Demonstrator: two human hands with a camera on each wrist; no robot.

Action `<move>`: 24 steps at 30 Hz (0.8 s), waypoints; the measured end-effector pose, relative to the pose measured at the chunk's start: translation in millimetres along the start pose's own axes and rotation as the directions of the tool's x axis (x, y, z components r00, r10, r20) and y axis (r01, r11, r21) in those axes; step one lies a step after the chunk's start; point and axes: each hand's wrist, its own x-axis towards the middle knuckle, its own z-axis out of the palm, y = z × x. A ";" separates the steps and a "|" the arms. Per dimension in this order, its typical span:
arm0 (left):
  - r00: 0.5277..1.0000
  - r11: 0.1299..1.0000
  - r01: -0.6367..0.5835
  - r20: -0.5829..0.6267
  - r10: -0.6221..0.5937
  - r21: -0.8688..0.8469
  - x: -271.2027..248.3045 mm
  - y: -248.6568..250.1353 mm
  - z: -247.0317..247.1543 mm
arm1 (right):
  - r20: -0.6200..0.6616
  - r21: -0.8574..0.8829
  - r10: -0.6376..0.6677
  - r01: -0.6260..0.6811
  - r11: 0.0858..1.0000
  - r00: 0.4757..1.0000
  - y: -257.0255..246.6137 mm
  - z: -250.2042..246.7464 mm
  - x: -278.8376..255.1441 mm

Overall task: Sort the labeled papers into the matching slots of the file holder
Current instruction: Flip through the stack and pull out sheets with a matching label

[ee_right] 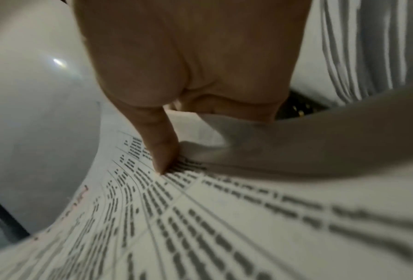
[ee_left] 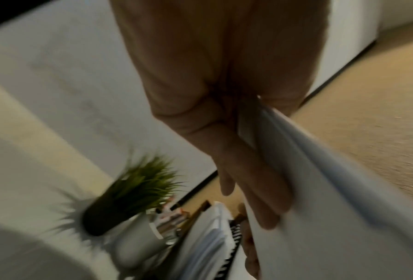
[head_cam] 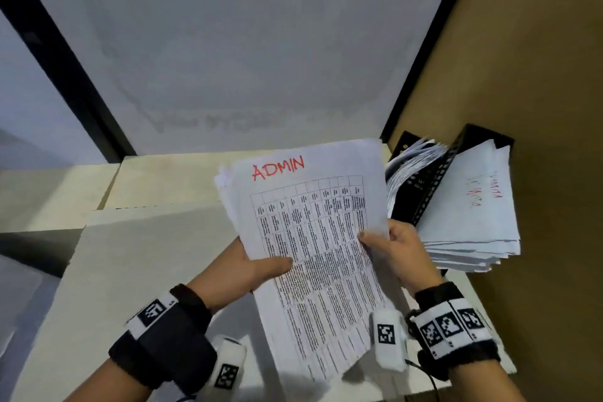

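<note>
I hold a stack of printed papers [head_cam: 313, 238] above the white desk; the top sheet carries a table and the red word ADMIN. My left hand [head_cam: 257, 266] grips the stack's left edge, thumb on top and fingers [ee_left: 253, 181] underneath. My right hand [head_cam: 388, 246] pinches the right edge, thumb [ee_right: 160, 149] pressed on the print. The black perforated file holder [head_cam: 424, 192] stands to the right against the brown wall. It holds white sheets in a back slot and a thick bundle [head_cam: 470, 215] with red lettering in a front slot.
The white desk [head_cam: 137, 258] runs left and below the papers. A white wall panel [head_cam: 228, 42] rises behind, and a brown wall [head_cam: 538, 59] closes the right side. In the left wrist view a potted green plant [ee_left: 133, 191] stands near the holder.
</note>
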 end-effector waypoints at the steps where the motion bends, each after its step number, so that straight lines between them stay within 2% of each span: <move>1: 0.999 0.999 -0.036 0.006 0.036 0.040 4.9 14.1 7.4 | -0.024 -0.003 -0.009 0.009 1.000 1.000 -6.1 -11.9 -2.5; 4: 0.992 0.986 -0.118 0.055 0.112 0.116 22.2 54.3 30.4 | -0.208 0.002 -0.117 0.120 0.993 0.971 -24.0 -52.6 -8.6; 6: 0.983 0.962 -0.181 0.059 0.172 0.205 30.0 84.7 46.3 | -0.430 -0.025 -0.171 0.177 0.984 0.887 -25.8 -83.4 -7.2; 7: 0.975 0.940 -0.222 0.059 0.214 0.257 32.9 99.9 53.8 | -0.544 -0.085 -0.178 0.157 0.984 0.820 -23.6 -97.7 -5.2; 9: 0.942 0.861 -0.325 0.055 0.331 0.390 38.0 127.8 69.2 | -0.702 -0.264 -0.179 -0.018 0.964 0.689 -15.0 -124.7 0.1; 10: 0.920 0.813 -0.371 0.055 0.389 0.449 42.3 138.0 76.1 | -0.733 -0.301 -0.151 -0.117 0.946 0.663 -10.1 -135.8 2.9; 12: 0.878 0.732 -0.422 0.042 0.476 0.534 50.4 159.1 91.1 | -0.719 -0.223 0.021 -0.260 0.940 0.694 -3.4 -152.1 7.1; 13: 0.858 0.690 -0.439 0.041 0.513 0.576 54.9 167.3 98.7 | -0.684 -0.143 0.125 -0.300 0.943 0.719 0.9 -157.0 10.0; 15: 0.831 0.615 -0.465 0.075 0.551 0.636 64.1 177.4 113.5 | -0.610 -0.039 0.253 -0.348 0.937 0.751 11.1 -162.6 14.7; 19: 0.824 0.559 -0.470 0.112 0.555 0.683 78.0 184.9 141.2 | -0.535 0.079 0.314 -0.324 0.943 0.784 24.5 -164.4 22.0; 24: 0.808 0.483 -0.449 0.111 0.578 0.752 93.2 178.8 172.8 | -0.490 0.086 0.244 -0.231 0.969 0.837 26.9 -160.7 27.9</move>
